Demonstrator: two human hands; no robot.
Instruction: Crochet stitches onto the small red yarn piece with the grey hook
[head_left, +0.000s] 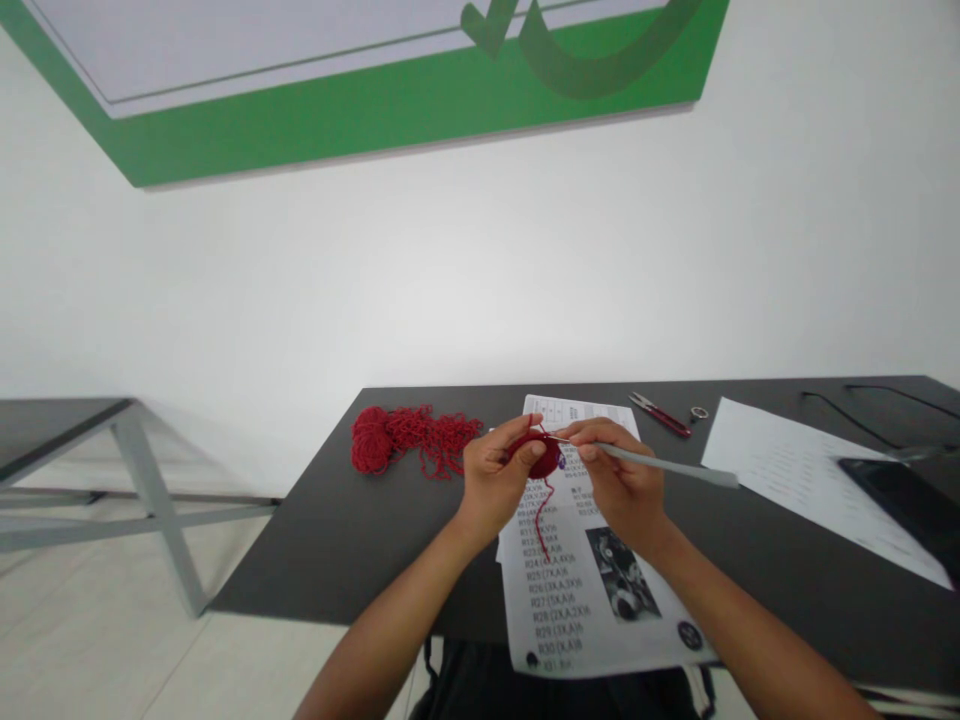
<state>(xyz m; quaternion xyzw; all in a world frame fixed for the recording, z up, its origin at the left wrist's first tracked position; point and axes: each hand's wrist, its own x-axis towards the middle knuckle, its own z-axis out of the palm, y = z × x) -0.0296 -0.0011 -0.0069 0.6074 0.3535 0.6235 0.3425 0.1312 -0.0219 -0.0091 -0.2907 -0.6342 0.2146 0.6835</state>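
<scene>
A small round piece of red crochet (pixel 546 460) is pinched in my left hand (pixel 491 465), thumb on its near face. Yarn runs up over the raised left index finger, and a loose red tail (pixel 540 515) hangs below the piece. My right hand (pixel 619 475) grips a crochet hook (pixel 667 463) with a long grey handle; its metal tip touches the upper edge of the piece. Beside that edge sits a small purple marker (pixel 562 462). To the left lies a red yarn ball (pixel 371 440) with loose, crinkled strands (pixel 439 435).
Under my hands, a printed pattern sheet (pixel 555 620) overhangs the front edge of the dark table (pixel 352 560). Thread snips (pixel 660 413) and a small ring (pixel 699 413) lie at the back right. Farther right are another paper (pixel 787 480), a black phone (pixel 900 505) and eyeglasses (pixel 855 420).
</scene>
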